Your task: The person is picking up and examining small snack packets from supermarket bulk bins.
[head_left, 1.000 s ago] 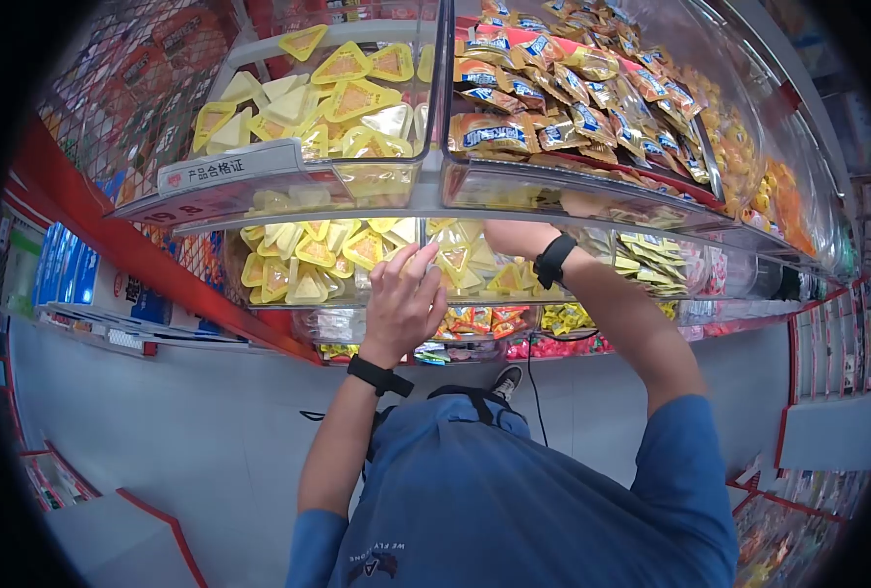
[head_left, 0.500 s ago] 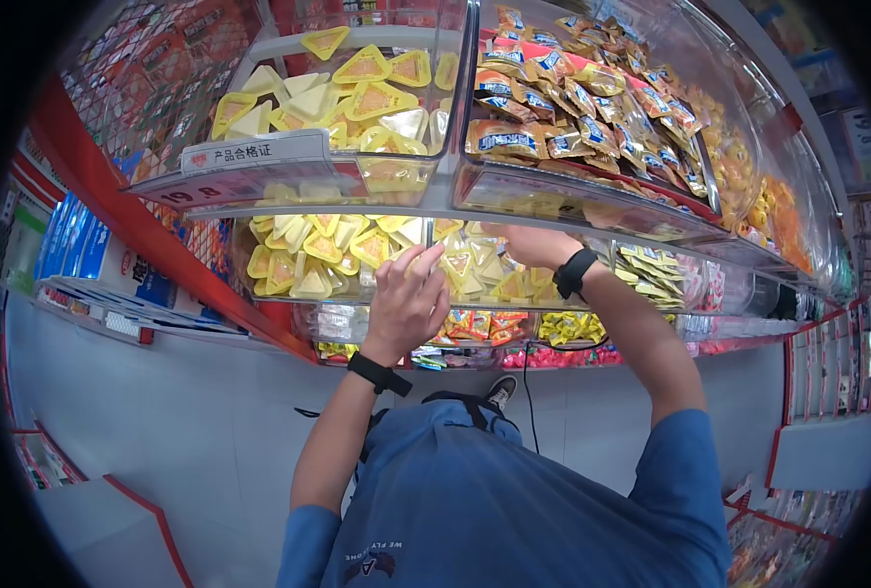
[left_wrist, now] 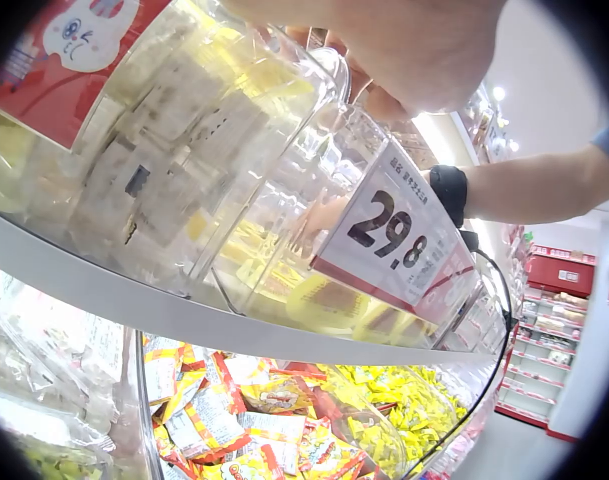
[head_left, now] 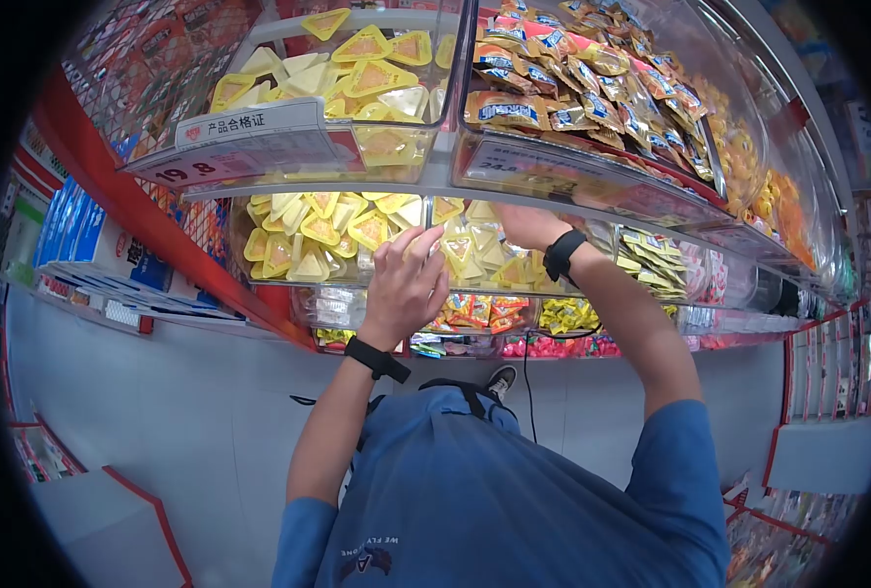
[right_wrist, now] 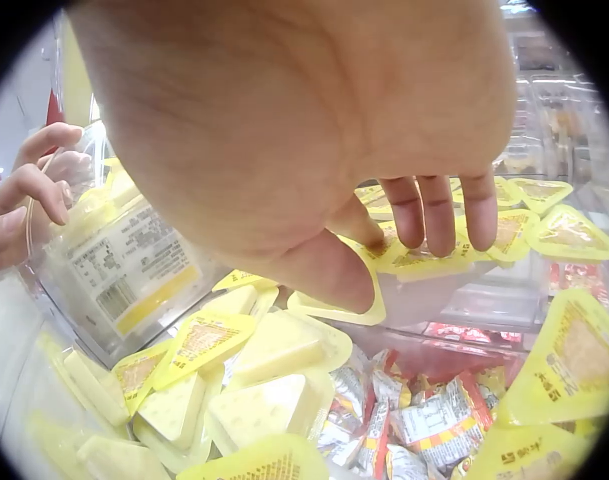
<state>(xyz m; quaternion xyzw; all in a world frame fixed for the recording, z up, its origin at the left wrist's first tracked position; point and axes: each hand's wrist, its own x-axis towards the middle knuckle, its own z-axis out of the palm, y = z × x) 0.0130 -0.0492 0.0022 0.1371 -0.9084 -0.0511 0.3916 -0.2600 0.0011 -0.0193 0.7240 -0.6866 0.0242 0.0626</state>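
Note:
In the head view, the left hand rests at the front of the lower clear bin, its fingertips by the divider. The right wrist view shows the left fingers touching the bin's clear wall. Under the upper shelf, the right hand reaches into the compartment beside it. Its fingers point down onto yellow triangular packs, the thumb apart from them and over another pack. More triangular packs lie loose below. No pack shows lifted in either hand.
Overhanging the hands is the upper shelf edge, with bins of triangular packs and brown-wrapped candy. Below are bins of red-orange packets and yellow packets. A price card stands on the bin front.
The head view has shifted slightly, so the shelves sit higher in it. The right hand remains inside the lower bin with a small shift; the left stays at the bin's front.

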